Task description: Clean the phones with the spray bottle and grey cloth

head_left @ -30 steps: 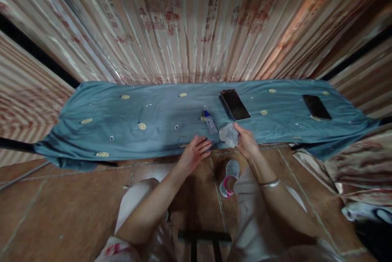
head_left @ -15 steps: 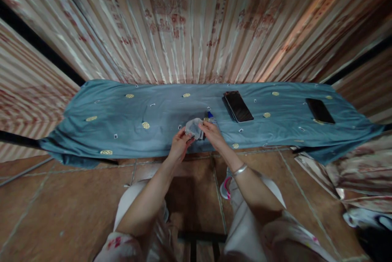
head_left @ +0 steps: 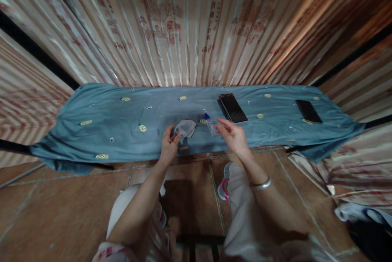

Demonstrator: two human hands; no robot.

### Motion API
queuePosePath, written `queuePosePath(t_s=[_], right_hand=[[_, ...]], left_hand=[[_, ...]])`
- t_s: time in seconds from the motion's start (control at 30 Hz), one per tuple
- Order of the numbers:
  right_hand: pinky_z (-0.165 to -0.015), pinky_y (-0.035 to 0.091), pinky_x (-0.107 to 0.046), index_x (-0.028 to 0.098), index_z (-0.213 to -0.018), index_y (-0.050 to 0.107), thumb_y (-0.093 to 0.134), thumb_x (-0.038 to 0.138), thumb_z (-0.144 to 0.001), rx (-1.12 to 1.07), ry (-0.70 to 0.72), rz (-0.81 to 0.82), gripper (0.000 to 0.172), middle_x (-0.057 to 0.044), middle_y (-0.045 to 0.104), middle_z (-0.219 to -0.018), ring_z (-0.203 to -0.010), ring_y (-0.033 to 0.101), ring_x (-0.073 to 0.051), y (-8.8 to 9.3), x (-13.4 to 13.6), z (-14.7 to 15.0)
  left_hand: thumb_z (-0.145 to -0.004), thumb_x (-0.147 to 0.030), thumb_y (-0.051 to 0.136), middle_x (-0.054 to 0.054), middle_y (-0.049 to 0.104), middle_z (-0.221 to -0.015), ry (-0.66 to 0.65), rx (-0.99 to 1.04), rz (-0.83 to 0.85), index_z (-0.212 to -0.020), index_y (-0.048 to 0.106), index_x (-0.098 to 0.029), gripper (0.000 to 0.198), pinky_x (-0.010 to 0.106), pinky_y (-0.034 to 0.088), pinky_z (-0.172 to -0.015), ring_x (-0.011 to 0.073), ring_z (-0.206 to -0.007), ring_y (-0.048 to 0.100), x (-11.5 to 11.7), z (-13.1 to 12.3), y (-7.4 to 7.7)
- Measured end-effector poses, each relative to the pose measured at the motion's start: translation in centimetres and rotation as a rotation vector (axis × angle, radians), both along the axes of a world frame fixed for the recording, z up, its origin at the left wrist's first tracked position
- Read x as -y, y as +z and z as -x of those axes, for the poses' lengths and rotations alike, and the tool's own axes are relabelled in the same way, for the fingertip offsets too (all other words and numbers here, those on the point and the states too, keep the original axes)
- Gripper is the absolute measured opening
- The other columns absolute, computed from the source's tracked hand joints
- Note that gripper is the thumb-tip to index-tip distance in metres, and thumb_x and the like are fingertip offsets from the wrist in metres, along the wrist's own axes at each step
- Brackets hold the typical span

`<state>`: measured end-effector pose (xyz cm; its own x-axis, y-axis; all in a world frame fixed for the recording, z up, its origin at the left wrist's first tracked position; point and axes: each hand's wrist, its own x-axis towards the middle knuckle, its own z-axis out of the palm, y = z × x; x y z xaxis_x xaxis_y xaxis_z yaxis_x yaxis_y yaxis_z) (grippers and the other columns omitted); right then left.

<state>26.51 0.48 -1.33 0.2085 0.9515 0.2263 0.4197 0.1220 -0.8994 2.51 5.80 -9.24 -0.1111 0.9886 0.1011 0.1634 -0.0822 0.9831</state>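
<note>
A small pale grey cloth point(head_left: 186, 127) is pinched at its left edge by my left hand point(head_left: 170, 143), above the blue patterned sheet. Just right of the cloth, a clear bottle with a blue tip point(head_left: 210, 123) lies on the sheet. My right hand point(head_left: 233, 134) is beside that bottle, its fingers pointing left toward the bottle's lower part. Its fingers are apart, and nothing shows gripped between them. A silver bangle point(head_left: 262, 184) circles my right wrist.
On the blue sheet point(head_left: 122, 121), a dark phone-like device point(head_left: 233, 108) lies on another flat item, behind my right hand. A black phone point(head_left: 308, 111) lies farther right. Striped curtains point(head_left: 190, 29) hang behind, and dark poles point(head_left: 39, 49) slant at both sides.
My right hand has let go of the cloth and moved right to the bottle. My left hand has shifted slightly left with the cloth. The view has moved slightly.
</note>
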Motion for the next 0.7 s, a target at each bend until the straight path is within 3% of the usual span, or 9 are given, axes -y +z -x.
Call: queuePosePath(t_s=[0.07,0.17,0.23,0.3,0.43,0.47,0.57,0.6,0.7], right_hand=[[-0.07,0.058,-0.033,0.019,-0.111,0.069,0.056,0.046,-0.087,-0.012,-0.044,0.0,0.039,-0.005,0.076,-0.084,-0.067,0.071,-0.018,0.2,-0.1,-2.7],[-0.067,0.058,-0.034,0.015,-0.107,0.069,0.056,0.045,-0.084,0.072,-0.147,0.081,0.039,-0.007,0.075,-0.078,-0.062,0.069,-0.018,-0.4,-0.3,-8.8],[-0.075,0.058,-0.035,0.015,-0.108,0.069,0.052,0.032,-0.086,0.253,-0.342,0.197,0.033,-0.01,0.077,-0.09,-0.073,0.073,-0.02,-1.0,-0.2,-13.4],[-0.088,0.055,-0.041,0.015,-0.111,0.069,0.058,0.021,-0.081,0.441,-0.53,0.286,0.033,-0.015,0.075,-0.105,-0.097,0.072,-0.027,-1.3,0.3,-17.8],[-0.106,0.039,-0.044,-0.001,-0.134,0.053,0.059,0.016,-0.085,0.581,-0.73,0.39,0.052,-0.035,0.053,-0.136,-0.136,0.048,-0.035,-1.1,1.7,-24.6],[-0.108,0.035,-0.043,-0.006,-0.137,0.048,0.061,0.02,-0.086,0.591,-0.74,0.405,0.058,-0.039,0.047,-0.139,-0.142,0.038,-0.034,-1.0,1.9,-25.9],[-0.108,0.03,-0.048,-0.016,-0.14,0.038,0.071,0.026,-0.082,0.597,-0.841,0.471,0.079,-0.05,0.04,-0.135,-0.146,0.029,-0.038,-1.0,1.7,-29.2],[-0.109,0.028,-0.05,-0.017,-0.142,0.034,0.074,0.028,-0.08,0.577,-0.877,0.501,0.086,-0.051,0.037,-0.135,-0.146,0.027,-0.04,-0.9,1.6,-30.0],[-0.112,0.023,-0.053,-0.001,-0.152,0.026,0.083,0.044,-0.07,0.343,-1.047,0.502,0.111,-0.044,0.019,-0.151,-0.15,0.018,-0.035,0.0,2.1,-31.5]], left_hand=[[-0.08,-0.031,0.065,0.016,0.046,-0.148,-0.053,-0.229,-0.17,-0.131,0.056,-0.018,0.053,0.05,0.032,-0.115,0.0306,-0.139,0.039,-0.1,0.9,0.2],[-0.087,-0.027,0.051,0.015,0.053,-0.141,-0.092,-0.465,-0.316,-0.127,0.06,-0.018,0.042,0.052,0.03,-0.116,0.0286,-0.139,0.039,-0.5,2.2,0.3],[-0.086,-0.02,0.044,0.015,0.06,-0.132,-0.111,-0.544,-0.342,-0.122,0.063,-0.016,0.041,0.052,0.034,-0.114,0.0284,-0.135,0.044,-1.0,2.9,0.0],[-0.084,-0.017,0.042,0.013,0.066,-0.123,-0.162,-0.609,-0.339,-0.117,0.066,-0.018,0.041,0.051,0.036,-0.112,0.0278,-0.129,0.05,-1.5,3.4,-0.5],[-0.085,-0.023,0.044,0.013,0.065,-0.126,-0.16,-0.718,-0.345,-0.118,0.066,-0.019,0.039,0.051,0.04,-0.108,0.0286,-0.123,0.055,-1.8,3.8,-1.0],[-0.087,-0.027,0.045,0.015,0.063,-0.13,-0.135,-0.75,-0.354,-0.12,0.065,-0.017,0.04,0.052,0.04,-0.108,0.0302,-0.127,0.052,-1.6,3.8,-1.0],[-0.092,-0.027,0.039,0.021,0.056,-0.139,-0.118,-0.876,-0.354,-0.124,0.063,-0.014,0.043,0.055,0.035,-0.108,0.0338,-0.134,0.046,-1.0,3.3,-0.8],[-0.093,-0.026,0.037,0.021,0.056,-0.14,-0.121,-0.905,-0.344,-0.126,0.063,-0.014,0.043,0.056,0.034,-0.108,0.0338,-0.134,0.046,-0.7,3.2,-0.6],[-0.093,-0.025,0.038,0.02,0.055,-0.141,-0.139,-0.958,-0.332,-0.127,0.062,-0.016,0.043,0.054,0.033,-0.108,0.0331,-0.134,0.046,-0.2,2.9,-0.4]])
